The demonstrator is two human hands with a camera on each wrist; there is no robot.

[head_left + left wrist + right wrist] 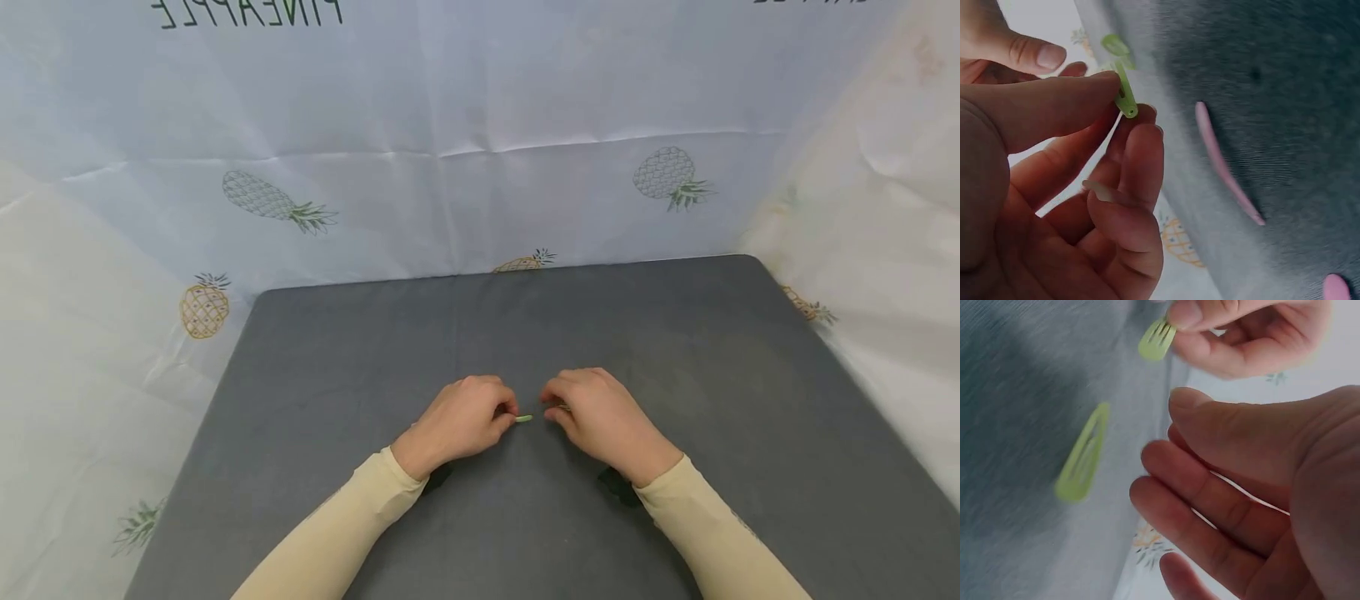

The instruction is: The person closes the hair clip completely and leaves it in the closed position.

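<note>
My left hand [468, 417] pinches a light green snap hair clip [1157, 340] between thumb and forefinger. Its wide slotted end sticks out toward my right hand [600, 417]. In the right wrist view, a second green hair clip [1083, 456] is beside my right fingertips, apart from them. Whether that clip touches the table cannot be told. My right thumb and fingers are loosely bent with a gap between them. A thin curved pink piece [1225, 162] and a pink rounded end [1337, 289] show on the table in the left wrist view; the head view does not show them.
Both hands are just above a dark grey table [360, 358]. Behind it hangs a white pineapple-print cloth [465, 100], which also covers both sides. A dark object [618, 486] sits under my right wrist, and another [437, 477] under the left.
</note>
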